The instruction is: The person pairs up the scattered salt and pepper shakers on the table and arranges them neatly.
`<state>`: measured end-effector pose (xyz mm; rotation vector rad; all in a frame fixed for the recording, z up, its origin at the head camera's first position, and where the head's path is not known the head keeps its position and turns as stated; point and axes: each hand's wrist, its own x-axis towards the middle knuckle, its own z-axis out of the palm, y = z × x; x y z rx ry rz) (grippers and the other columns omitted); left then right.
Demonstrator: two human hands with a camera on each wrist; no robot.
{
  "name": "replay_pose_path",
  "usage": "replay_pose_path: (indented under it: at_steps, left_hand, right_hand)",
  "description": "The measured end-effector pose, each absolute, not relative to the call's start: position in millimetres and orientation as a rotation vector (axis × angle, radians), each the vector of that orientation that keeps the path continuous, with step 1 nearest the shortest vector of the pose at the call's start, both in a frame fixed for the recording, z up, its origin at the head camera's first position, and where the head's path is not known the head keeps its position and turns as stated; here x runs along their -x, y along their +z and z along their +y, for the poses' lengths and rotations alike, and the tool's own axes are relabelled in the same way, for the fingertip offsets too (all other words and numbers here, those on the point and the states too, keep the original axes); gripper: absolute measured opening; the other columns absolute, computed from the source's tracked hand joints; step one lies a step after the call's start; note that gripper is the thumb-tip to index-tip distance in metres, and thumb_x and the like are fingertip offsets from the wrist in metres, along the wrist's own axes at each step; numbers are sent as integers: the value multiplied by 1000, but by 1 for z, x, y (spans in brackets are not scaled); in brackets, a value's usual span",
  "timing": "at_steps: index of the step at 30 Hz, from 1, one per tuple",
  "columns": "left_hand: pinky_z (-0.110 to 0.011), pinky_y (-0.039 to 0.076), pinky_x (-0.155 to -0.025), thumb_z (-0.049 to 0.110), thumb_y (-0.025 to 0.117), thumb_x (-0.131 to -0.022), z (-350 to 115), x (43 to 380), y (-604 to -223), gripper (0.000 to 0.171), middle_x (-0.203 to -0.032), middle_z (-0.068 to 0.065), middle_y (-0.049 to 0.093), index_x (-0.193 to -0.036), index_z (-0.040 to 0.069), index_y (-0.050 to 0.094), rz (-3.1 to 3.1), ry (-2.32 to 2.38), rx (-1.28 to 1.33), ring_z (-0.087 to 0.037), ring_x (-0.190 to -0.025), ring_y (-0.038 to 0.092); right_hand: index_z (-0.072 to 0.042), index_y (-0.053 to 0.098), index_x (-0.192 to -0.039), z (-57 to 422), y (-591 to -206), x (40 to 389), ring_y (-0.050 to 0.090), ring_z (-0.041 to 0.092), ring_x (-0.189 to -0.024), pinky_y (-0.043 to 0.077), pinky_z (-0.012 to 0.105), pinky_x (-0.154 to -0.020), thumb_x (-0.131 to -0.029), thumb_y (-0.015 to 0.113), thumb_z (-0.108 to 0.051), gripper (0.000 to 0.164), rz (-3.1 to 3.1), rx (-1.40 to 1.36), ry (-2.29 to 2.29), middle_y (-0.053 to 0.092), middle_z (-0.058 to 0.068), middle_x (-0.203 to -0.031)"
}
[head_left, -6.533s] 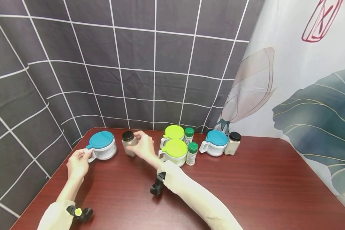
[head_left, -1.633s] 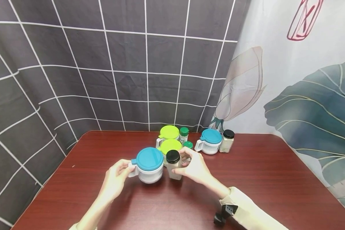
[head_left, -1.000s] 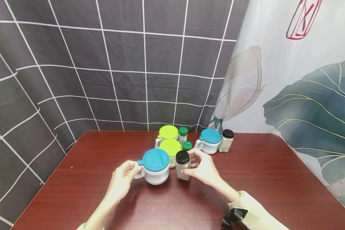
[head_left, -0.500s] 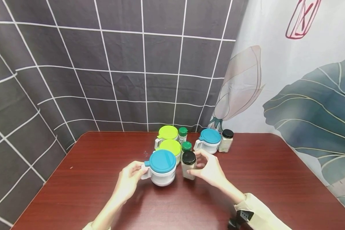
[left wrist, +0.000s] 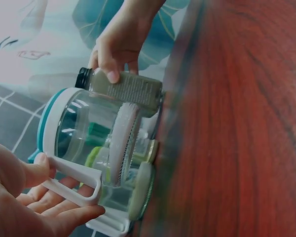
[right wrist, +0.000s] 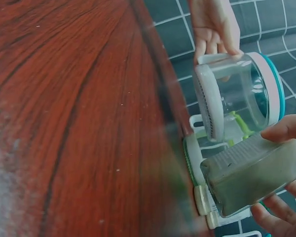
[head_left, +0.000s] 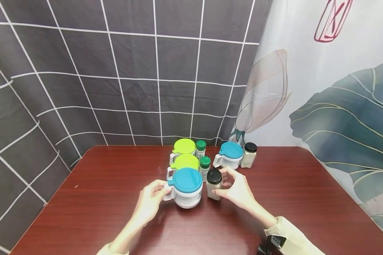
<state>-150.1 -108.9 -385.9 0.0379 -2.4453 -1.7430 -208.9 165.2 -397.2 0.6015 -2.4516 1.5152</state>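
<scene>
My left hand pinches the white handle of a clear seasoning jar with a blue lid. In the left wrist view the jar's base looks raised off the tabletop. My right hand grips a square spice bottle with a black cap, thumb on one side and fingers on the other. The bottle is upright in the head view, just right of the blue-lidded jar; pale contents show through it. Right behind them stand a green-lidded jar and a green-capped shaker, the jar partly hidden.
Farther back are a second green-lidded jar and another green-capped shaker. To their right stand a second blue-lidded jar and a black-capped bottle. A dark gridded curtain hangs behind the wooden table.
Both hands have brought the blue-lidded jar and black-capped bottle from the table's back left to before the green-lidded jars. Over the last second they shift slightly farther right.
</scene>
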Motion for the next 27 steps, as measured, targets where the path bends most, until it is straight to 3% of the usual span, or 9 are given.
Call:
replay_pose_path:
  at_steps: [13, 27]
  left_hand:
    - [-24, 50, -77, 14, 67, -88, -95, 155, -393, 10, -96, -9, 74, -94, 7, 69, -2452, -1743, 37, -18, -94, 68]
    - [-22, 51, -73, 11, 66, -88, -79, 158, -395, 15, -94, -16, 72, -96, -1, 68, -2411, -1874, 58, -18, -88, 66]
  right_hand:
    - [-10, 64, -103, 175, -401, 206, 61, 5, -81, 56, 25, -74, -64, 87, -8, 45, -2447, -537, 1581, 67, 6, -92]
    - [-8, 64, -103, 190, -401, 210, 61, 3, -80, 56, 24, -74, -62, 86, -2, 47, -2397, -550, 1567, 66, 7, -91]
